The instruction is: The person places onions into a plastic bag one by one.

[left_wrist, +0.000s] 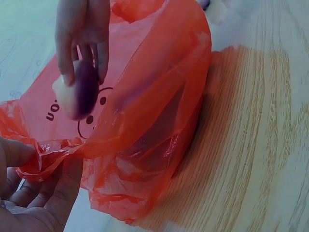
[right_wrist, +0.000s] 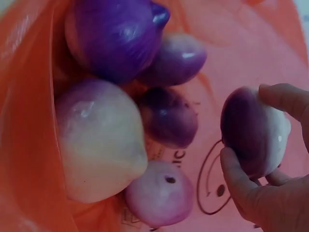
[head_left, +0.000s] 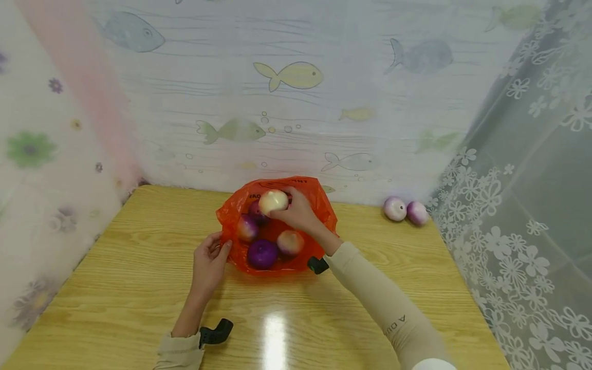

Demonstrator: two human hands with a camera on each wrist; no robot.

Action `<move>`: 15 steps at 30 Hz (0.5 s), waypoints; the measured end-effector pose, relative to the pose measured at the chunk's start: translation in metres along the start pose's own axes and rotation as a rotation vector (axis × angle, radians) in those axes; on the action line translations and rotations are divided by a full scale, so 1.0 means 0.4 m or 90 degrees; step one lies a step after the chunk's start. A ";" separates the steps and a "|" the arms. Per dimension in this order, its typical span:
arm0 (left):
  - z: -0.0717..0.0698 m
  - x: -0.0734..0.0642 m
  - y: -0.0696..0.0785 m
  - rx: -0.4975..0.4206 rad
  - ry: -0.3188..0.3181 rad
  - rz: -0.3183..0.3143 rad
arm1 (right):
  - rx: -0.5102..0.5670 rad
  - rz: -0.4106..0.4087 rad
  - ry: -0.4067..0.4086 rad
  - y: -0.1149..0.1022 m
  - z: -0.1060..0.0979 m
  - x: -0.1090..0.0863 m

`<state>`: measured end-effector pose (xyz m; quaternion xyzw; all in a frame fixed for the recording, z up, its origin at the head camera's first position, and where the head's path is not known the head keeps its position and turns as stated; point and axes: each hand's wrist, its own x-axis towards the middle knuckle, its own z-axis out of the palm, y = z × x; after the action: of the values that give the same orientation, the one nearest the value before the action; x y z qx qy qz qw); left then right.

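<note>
A red plastic bag (head_left: 324, 205) lies with its mouth spread wide, and several purple-and-white onions rest inside, among them a deep purple onion (head_left: 262, 254) and a paler onion (right_wrist: 99, 140). My right hand (head_left: 296, 209) grips one onion (right_wrist: 253, 130), half purple and half white, over the bag's opening. In the left wrist view this onion hangs from the fingertips in front of the bag's printed smiling face. My left hand (head_left: 211, 259) pinches the bag's rim at its left side, the film bunched between thumb and fingers (left_wrist: 67, 188).
Two onions, one paler (head_left: 395, 208) and one more purple (head_left: 418, 213), sit side by side at the table's back right corner. The wooden table (head_left: 152, 246) meets a fish-patterned curtain (head_left: 296, 113) behind the bag. Flowered sheets hang along both sides.
</note>
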<state>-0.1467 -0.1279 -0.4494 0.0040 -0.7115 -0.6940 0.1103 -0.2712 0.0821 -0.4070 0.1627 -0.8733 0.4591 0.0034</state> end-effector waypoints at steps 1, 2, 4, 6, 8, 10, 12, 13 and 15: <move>0.000 0.000 -0.001 -0.002 -0.001 0.001 | 0.001 0.004 0.002 0.004 0.004 0.007; 0.000 0.000 -0.001 -0.003 -0.002 0.001 | 0.004 0.008 0.003 0.007 0.008 0.013; -0.001 0.000 -0.002 -0.004 -0.001 0.002 | 0.006 0.012 0.004 0.011 0.014 0.023; 0.000 0.000 -0.002 -0.005 -0.001 0.001 | 0.006 0.010 0.001 0.015 0.019 0.032; 0.000 -0.001 0.000 -0.004 -0.002 0.000 | 0.004 0.002 -0.003 0.017 0.021 0.039; 0.001 -0.001 0.002 -0.002 -0.001 -0.003 | 0.006 -0.007 -0.007 0.017 0.020 0.043; 0.001 -0.002 0.005 -0.001 -0.001 -0.006 | 0.010 -0.016 -0.014 0.019 0.019 0.047; 0.002 -0.001 0.006 0.001 -0.001 -0.008 | 0.014 -0.021 -0.017 0.020 0.018 0.049; 0.002 0.000 0.006 0.003 0.000 -0.011 | 0.023 -0.031 -0.024 0.023 0.016 0.053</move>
<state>-0.1464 -0.1271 -0.4469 0.0104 -0.7129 -0.6933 0.1046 -0.2931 0.0758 -0.4148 0.1925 -0.8608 0.4712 -0.0047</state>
